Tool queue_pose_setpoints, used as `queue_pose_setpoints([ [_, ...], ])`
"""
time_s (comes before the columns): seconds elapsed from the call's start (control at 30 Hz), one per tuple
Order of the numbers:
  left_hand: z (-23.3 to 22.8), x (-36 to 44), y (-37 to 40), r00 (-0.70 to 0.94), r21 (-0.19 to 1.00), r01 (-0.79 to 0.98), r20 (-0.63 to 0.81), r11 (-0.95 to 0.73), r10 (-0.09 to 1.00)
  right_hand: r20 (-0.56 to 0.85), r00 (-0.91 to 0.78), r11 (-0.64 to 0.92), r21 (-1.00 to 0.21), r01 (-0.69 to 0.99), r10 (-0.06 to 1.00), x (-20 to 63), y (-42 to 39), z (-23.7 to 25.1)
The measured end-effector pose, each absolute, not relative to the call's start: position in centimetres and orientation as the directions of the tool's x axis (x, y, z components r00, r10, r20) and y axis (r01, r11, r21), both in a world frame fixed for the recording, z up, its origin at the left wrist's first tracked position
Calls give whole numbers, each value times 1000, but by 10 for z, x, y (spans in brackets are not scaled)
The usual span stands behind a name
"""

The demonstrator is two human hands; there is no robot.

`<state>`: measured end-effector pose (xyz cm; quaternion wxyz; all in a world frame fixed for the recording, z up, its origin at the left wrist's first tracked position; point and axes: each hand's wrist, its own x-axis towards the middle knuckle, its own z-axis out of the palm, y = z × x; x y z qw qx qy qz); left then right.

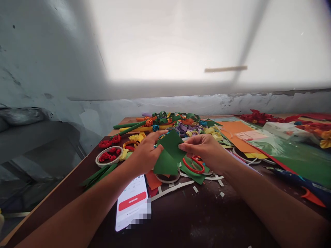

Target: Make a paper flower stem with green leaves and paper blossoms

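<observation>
Both hands meet above the middle of the surface (201,220) and share 1 folded piece of green paper (169,153). The left hand (146,153) is curled, its fingers pressed around the paper's left edge with the thumb stretched toward the upper corner. The right hand (207,148) pinches the paper's right edge between thumb and fingertips, the other fingers bent loosely. The paper hangs just above a roll of tape (167,178) and near red-handled scissors (193,164) lying on a green scrap beneath the right hand. A phone (131,206) with a red button on its screen lies flat under the left forearm, toward the near edge. By the left edge sits a small ring-shaped holder (108,156) filled with red paper rolls. Along the far edge lies a crowded heap of coloured paper pieces (178,124) and green paper sticks (129,127). Orange sheets (236,132) and a green sheet (302,162) cover the right side. The dark near part of the surface, between the forearms, carries only small white scraps and offers the most open room.
</observation>
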<state>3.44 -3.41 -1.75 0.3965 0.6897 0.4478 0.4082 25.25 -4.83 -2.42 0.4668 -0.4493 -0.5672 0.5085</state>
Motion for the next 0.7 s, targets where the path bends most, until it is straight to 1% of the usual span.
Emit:
queue_pose_setpoints([
  [0.03, -18, 35, -35, 258, 885, 309, 274, -348, 927, 94, -146, 102, -994, 47, 985, 253, -48, -24],
  [0.07, -18, 36, -36, 260, 879, 280, 317, -386, 912, 121, -127, 129, -990, 62, 985, 253, -48, -24],
  [0.1, -18, 36, -37, 276, 894, 212, 332, -394, 902, 152, -101, 159, -984, 73, 983, 252, -48, -24],
  [0.2, -19, 40, -40, 406, 946, -40, 310, -322, 860, 248, -1, 248, -968, 48, 969, 245, -50, -25],
  [0.27, -20, 44, -42, 434, 950, -90, 307, -298, 847, 316, 3, 315, -948, 46, 949, 241, -51, -24],
  [0.3, -21, 45, -41, 405, 950, -88, 308, -299, 861, 360, -29, 361, -927, 100, 932, 241, -52, -24],
  [0.33, -22, 46, -40, 351, 949, -81, 313, -304, 882, 407, -73, 413, -887, 204, 910, 243, -52, -23],
  [0.37, -23, 47, -39, 287, 948, -72, 316, -309, 904, 439, -124, 453, -819, 351, 890, 247, -52, -22],
  [0.4, -25, 47, -37, 230, 949, -62, 314, -308, 921, 446, -167, 463, -718, 519, 879, 252, -52, -21],
  [0.43, -26, 47, -34, 190, 951, -47, 307, -304, 932, 421, -188, 426, -594, 682, 887, 258, -51, -20],
  [0.47, -26, 46, -32, 166, 954, -26, 298, -298, 940, 360, -191, 353, -467, 810, 913, 264, -49, -20],
  [0.5, -27, 45, -30, 149, 958, 0, 283, -286, 947, 277, -181, 276, -356, 893, 944, 269, -48, -20],
  [0.53, -27, 43, -28, 132, 962, 20, 266, -271, 955, 191, -180, 228, -266, 937, 965, 273, -46, -21],
  [0.6, -27, 41, -26, 99, 972, 14, 233, -236, 967, 73, -189, 199, -156, 968, 979, 276, -43, -24],
  [0.63, -27, 40, -26, 90, 976, -9, 219, -219, 972, 50, -199, 204, -129, 971, 979, 275, -42, -25],
  [0.7, -25, 38, -24, 86, 978, -75, 199, -193, 976, 73, -186, 194, -124, 973, 980, 270, -42, -26],
])
